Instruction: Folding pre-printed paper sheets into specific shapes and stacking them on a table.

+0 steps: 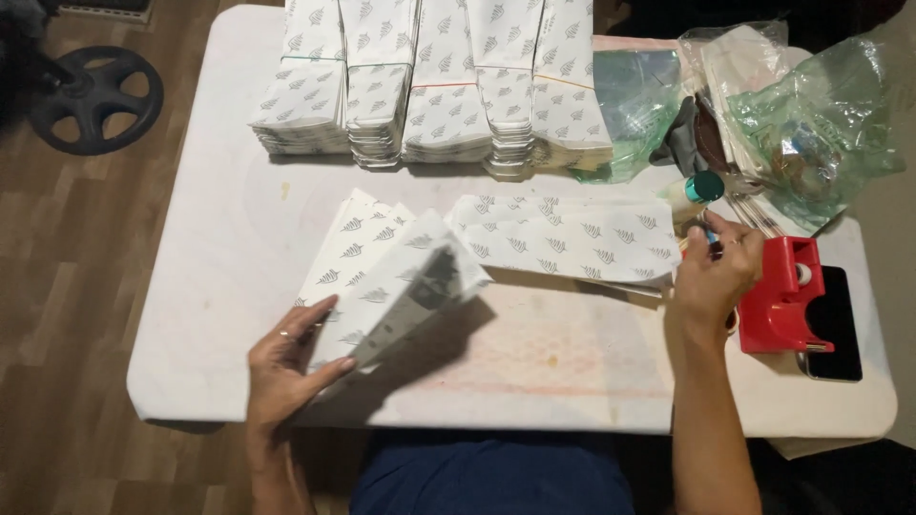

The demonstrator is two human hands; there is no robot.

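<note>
Surface: a white folding table on a brown wood-look floor; faint pinkish stains mark the tabletop near the front edge.

Left hand: the left hand is at the near left of the table, thumb under and fingers spread flat along the edge of a half-formed paper bag, white with a grey leaf print. The bag is lifted and tilted, its open mouth showing a dark inside.

Under the bag: a few flat printed sheets lie fanned on the table beneath it.

Right hand: the right hand is at the near right, fingertips pinched on a small blue item I cannot make out.

Beside the right hand: a red tape dispenser just to its right, with a dark phone touching the dispenser's far side.

Middle: a loose row of flat printed papers lies across the table centre; a glue bottle with a teal cap sits just beyond the right hand.

Far edge: five banded stacks of finished bags line the back.

Far right: crumpled clear and green plastic bags holding supplies.

Off the table: a black weight plate on the floor, far left.

Progress: judging by the tall stacks, many bags are made; one is in hand and the flat sheets are not yet formed.
</note>
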